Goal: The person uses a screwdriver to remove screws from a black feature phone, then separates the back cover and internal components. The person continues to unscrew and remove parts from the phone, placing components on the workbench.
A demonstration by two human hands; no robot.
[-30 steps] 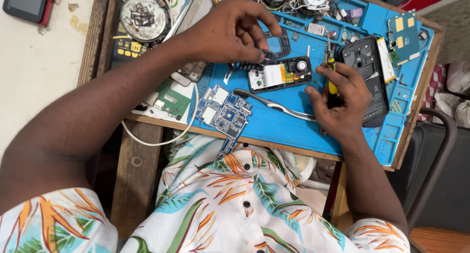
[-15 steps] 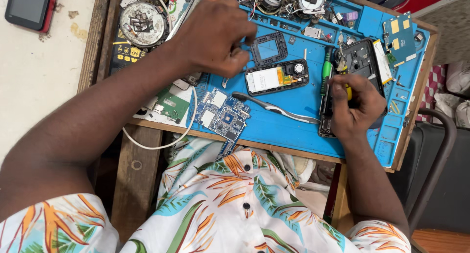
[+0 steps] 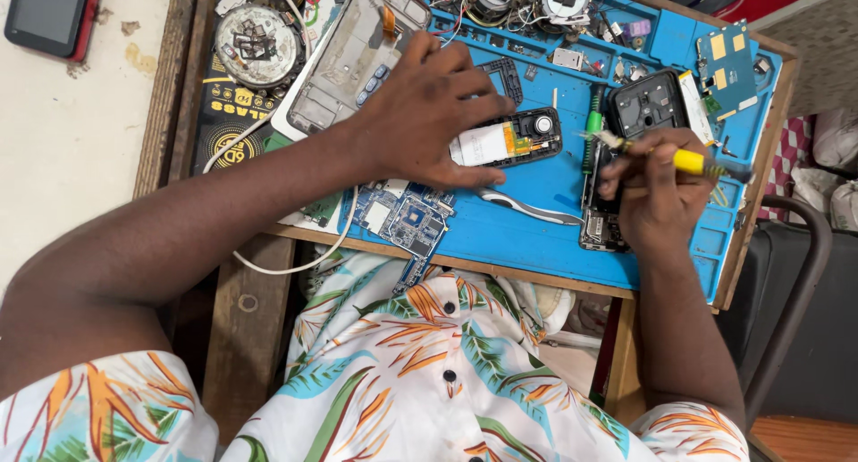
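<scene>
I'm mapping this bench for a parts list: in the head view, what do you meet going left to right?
Dark tablet → round metal part → left hand → opened phone → right hand holding yellow screwdriver → chair arm.
</scene>
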